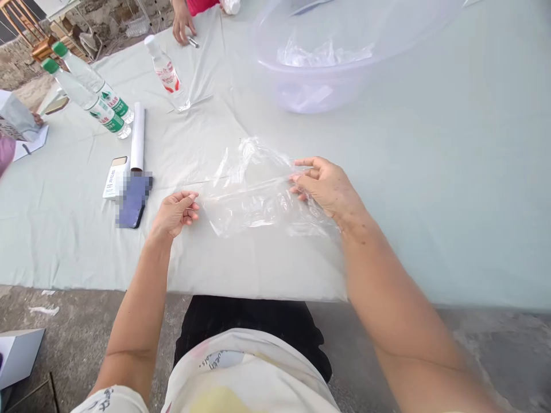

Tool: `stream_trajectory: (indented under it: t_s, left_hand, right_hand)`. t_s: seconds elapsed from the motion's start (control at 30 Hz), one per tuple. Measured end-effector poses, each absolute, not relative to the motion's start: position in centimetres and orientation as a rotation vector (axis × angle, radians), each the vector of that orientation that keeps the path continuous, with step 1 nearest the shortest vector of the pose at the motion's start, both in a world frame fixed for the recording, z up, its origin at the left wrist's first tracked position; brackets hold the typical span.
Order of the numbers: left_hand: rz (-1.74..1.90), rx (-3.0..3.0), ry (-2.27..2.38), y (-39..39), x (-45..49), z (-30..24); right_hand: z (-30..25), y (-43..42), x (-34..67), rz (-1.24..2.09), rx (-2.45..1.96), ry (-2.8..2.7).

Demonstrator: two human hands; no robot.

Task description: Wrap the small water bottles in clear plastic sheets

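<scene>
A clear, crinkled plastic bag (253, 198) lies spread on the cloth-covered table in front of me. My right hand (327, 186) pinches its right side between thumb and fingers, and part of the film runs beneath that wrist. At the bag's left edge, my left hand (176, 212) has its thumb and index finger pressed together on the thin film. The other fingers of that hand are curled. The film is see-through, so its exact edges are hard to make out.
A translucent basin (314, 97) holds crumpled plastic. Two green-capped bottles (109, 117), a white-capped bottle (170, 77), a white roll (138, 137), a white box (115, 178) and a phone (134, 201) stand or lie left. Another person's hand (183, 23) rests at the far edge.
</scene>
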State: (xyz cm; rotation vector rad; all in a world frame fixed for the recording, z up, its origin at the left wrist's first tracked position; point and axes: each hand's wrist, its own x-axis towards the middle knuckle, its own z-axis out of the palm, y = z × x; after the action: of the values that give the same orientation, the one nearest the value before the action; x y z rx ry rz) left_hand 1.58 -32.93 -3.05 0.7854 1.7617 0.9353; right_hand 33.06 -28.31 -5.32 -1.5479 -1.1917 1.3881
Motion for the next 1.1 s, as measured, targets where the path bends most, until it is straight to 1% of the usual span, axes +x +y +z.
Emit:
stream_trajectory:
  t_s: [0.07, 0.17, 0.2, 0.23, 0.27, 0.3, 0.37, 0.43, 0.5, 0.57, 0.67, 0.77, 0.83, 0.93, 1.1]
  left_hand:
    - [0.979, 0.895, 1.909, -33.7, 1.0, -2.6]
    - [1.252, 1.301, 2.230, -35.0, 2.3, -1.6]
    - [1.319, 1.502, 2.247, -35.3, 3.4, -1.2]
    - [1.325, 1.714, 2.170, -35.5, 4.7, -0.7]
    - [1.247, 1.925, 2.051, -35.6, 6.1, -0.3]
    - [1.078, 2.125, 1.914, -35.4, 7.5, 0.0]
    - [0.608, 2.382, 1.701, -34.8, 9.8, 0.3]
    - [0.142, 2.474, 1.611, -33.8, 10.9, 0.1]
    - [-0.147, 2.465, 1.595, -33.1, 10.9, -0.5]
    - [-0.272, 2.433, 1.590, -32.8, 10.1, -1.2]
    - [-0.346, 2.390, 1.570, -33.0, 8.3, -2.1]
    - [-0.423, 2.315, 1.569, -33.4, 6.4, -2.9]
    - [-0.455, 2.254, 1.576, -33.5, 5.1, -3.3]
    - [-0.422, 2.198, 1.588, -33.3, 3.0, -4.0]
    - [-0.248, 2.177, 1.557, -32.9, 0.9, -5.2]
  right_hand:
    - [-5.3, -28.3, 33.4, 1.273, -1.612, -1.265]
    - [-5.7, -28.2, 33.5, 1.028, -1.652, -1.378]
    - [-6.0, -28.2, 33.4, 0.973, -1.650, -1.414]
    - [-6.3, -28.1, 33.3, 0.938, -1.644, -1.451]
    - [-6.5, -28.1, 33.2, 0.905, -1.640, -1.489]
    - [-6.6, -28.2, 33.1, 0.852, -1.639, -1.528]
    - [-6.5, -28.4, 33.1, 0.642, -1.629, -1.591]
    - [-5.9, -29.0, 33.2, 0.373, -1.573, -1.637]
    - [-5.0, -29.9, 32.7, 0.221, -1.452, -1.738]
    - [-4.6, -30.8, 31.2, 0.235, -1.276, -1.949]
    - [-5.4, -31.2, 28.0, 0.371, -0.980, -2.411]
    - [-6.9, -30.3, 26.3, 0.372, -0.905, -2.764]
    - [-7.5, -29.0, 27.5, 0.347, -1.015, -2.877]
    - [-7.2, -27.0, 32.5, 0.368, -1.304, -2.938]
    - [-3.5, -25.2, 41.3, 0.391, -1.891, -2.796]
